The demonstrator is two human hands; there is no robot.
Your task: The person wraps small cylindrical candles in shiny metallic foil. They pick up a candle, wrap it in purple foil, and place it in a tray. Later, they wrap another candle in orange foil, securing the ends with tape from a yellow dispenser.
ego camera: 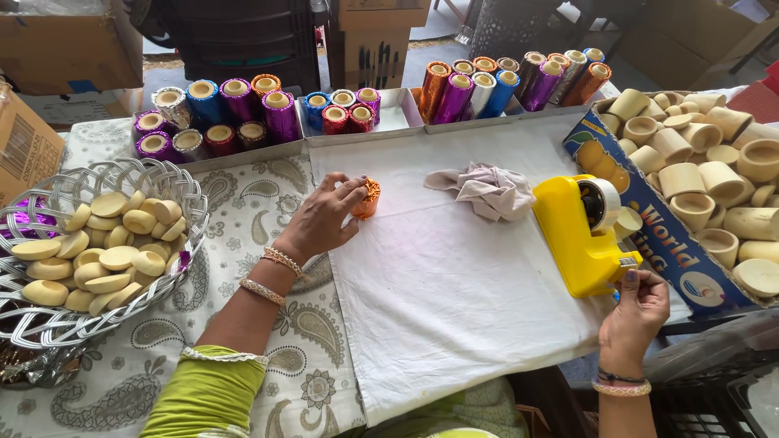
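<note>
White cloth (454,276) on table; our left hand (320,219) fingers closed round orange foil cup (369,197); right hand (637,312) fingers pinched at yellow tape dispenser (576,235) blade; we judged steady pull best.

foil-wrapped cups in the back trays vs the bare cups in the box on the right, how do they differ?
The wrapped cups are covered in shiny foil of purple, blue, red, orange and silver; the bare cups are plain pale wood colour. The wrapped cups stand upright, packed in trays; the bare cups lie jumbled at all angles in a cardboard box. Both are small, round and hollow. The left hand holds one orange-foiled cup.
</note>
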